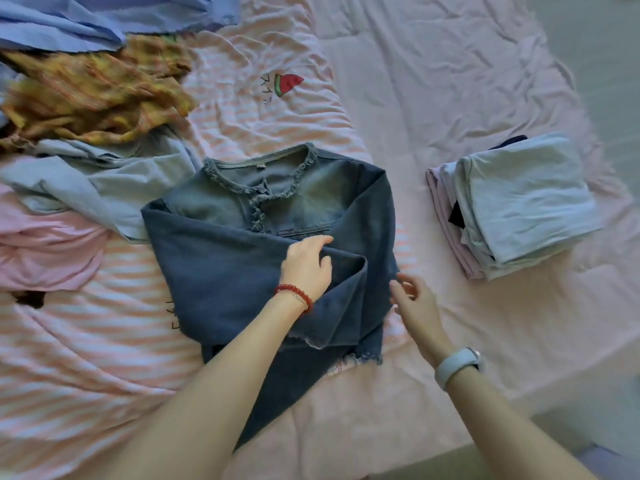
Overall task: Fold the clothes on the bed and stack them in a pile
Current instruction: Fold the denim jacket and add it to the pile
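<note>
A blue denim jacket (242, 237) with a frayed collar lies face up in the middle of the bed, both sleeves folded across its front. My left hand (306, 266), with a red bead bracelet on the wrist, rests on the folded sleeve with its fingers spread. My right hand (414, 301) is at the jacket's right edge, fingers loosely curled and touching the denim; I cannot tell whether it pinches the cloth. A pile of folded clothes (519, 206), pale blue on top with lilac beneath, stands to the right.
Unfolded clothes lie at the left: a yellow plaid garment (93, 91), a pale blue garment (100, 181), a pink one (45, 254) and a periwinkle one (104, 19). A pink striped sheet (242, 109) with a watermelon print covers the bed. The bed's edge runs along the bottom right.
</note>
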Available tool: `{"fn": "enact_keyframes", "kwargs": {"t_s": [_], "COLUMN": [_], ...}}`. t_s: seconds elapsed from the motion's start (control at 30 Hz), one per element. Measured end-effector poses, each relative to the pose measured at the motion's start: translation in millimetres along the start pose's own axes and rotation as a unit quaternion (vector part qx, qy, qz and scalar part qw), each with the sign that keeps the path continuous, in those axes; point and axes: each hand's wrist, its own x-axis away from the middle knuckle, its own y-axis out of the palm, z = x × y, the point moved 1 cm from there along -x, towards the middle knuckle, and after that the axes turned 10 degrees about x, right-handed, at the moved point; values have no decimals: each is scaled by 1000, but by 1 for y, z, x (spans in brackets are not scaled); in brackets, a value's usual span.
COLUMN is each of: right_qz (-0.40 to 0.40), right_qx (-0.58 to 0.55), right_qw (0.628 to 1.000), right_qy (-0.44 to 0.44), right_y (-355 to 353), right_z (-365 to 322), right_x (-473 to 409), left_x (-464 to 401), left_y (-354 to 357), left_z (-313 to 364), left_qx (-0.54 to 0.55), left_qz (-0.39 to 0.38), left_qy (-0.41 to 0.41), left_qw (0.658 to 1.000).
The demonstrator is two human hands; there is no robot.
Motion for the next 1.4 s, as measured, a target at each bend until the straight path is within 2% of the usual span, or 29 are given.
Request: {"fn": "enact_keyframes", "kwargs": {"t_s": [0.1,0.17,0.23,0.3,0.37,0.47,0.57,0.63,0.7,0.77,0.83,0.87,0.93,1.0,1.07,1.13,1.2,1.3,1.4], "right_qz": [-72,-96,-105,-78,-65,-41,60,114,147,163,162,161,146,87,3,-55,-71,-81,-73], "right_qx": [76,76,34,39,91,138,157,207,289,382,417,418,414,406,432,476,489,471,406], "right_qw": [994,992,988,984,984,989,982,962,933,899,885,881,864,849,835,818,814,826,823], "right_qy": [-20,18,104,156,138,34,-87,-138,-159,-141,-129,-153,-247,-326,-340,-320,-304,-299,-390], "right_y": [31,52,70,79,75,48,1,-23,-32,-30,-19,-11,14,42,66,84,91,88,86], "right_z": [-1,-8,-17,-23,-28,-33,-51,-68,-82,-91,-90,-87,-74,-58,-42,-28,-23,-27,-40], "right_x": [11,14,11,4,-3,-12,-27,-44,-66,-79,-75,-68,-43,-19,-5,2,3,7,18], "left_x": [-12,-20,-25,-25,-20,-10,-10,-16,-16,1,35,55,91,117,131,138,144,149,134], "left_y": [-28,-44,-56,-62,-69,-90,-119,-130,-128,-113,-88,-74,-47,-28,-21,-27,-40,-72,-96], "left_z": [-28,-37,-37,-33,-29,-24,-22,-24,-29,-40,-59,-71,-95,-118,-134,-139,-136,-120,-108], "left_qx": [-256,-325,-341,-325,-284,-201,-145,-165,-168,-132,-84,-71,-74,-132,-215,-188,-58,48,53], "left_qz": [-7,-24,-33,-59,-60,-8,94,164,202,243,286,290,257,185,96,48,33,69,91], "left_qy": [-4,-7,-4,11,42,61,78,82,47,3,-26,-39,-86,-180,-244,-224,-160,-93,-35], "left_qw": [967,945,939,944,956,978,982,969,964,961,954,953,960,957,941,955,985,992,994]}}
